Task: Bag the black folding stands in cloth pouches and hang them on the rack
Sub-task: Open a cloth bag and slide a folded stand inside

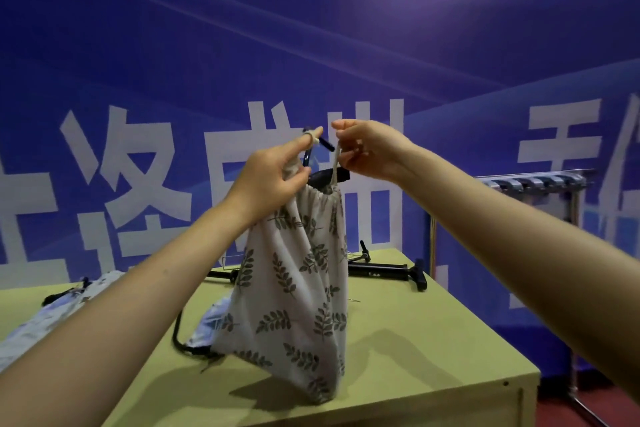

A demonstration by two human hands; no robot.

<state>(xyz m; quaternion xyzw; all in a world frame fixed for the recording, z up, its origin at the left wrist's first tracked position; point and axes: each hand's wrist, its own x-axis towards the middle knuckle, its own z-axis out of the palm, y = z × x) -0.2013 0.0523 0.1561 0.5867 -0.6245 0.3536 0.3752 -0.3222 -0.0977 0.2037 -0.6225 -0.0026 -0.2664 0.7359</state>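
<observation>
A pale cloth pouch (pixel 294 288) with a brown leaf print stands upright on the green table (pixel 433 340), its bottom touching the top. A black folding stand (pixel 325 175) pokes out of its gathered mouth. My left hand (pixel 277 173) grips the left side of the mouth, the drawstring looped over one finger. My right hand (pixel 367 149) pinches the drawstring cord above the right side. Another black folding stand (pixel 384 269) lies on the table behind the pouch.
A metal rack (pixel 540 182) with a row of hooks stands to the right of the table. Light blue pouches (pixel 45 319) lie at the table's left, one more with a black cord (pixel 178 333) behind the leaf pouch. A blue banner wall is behind.
</observation>
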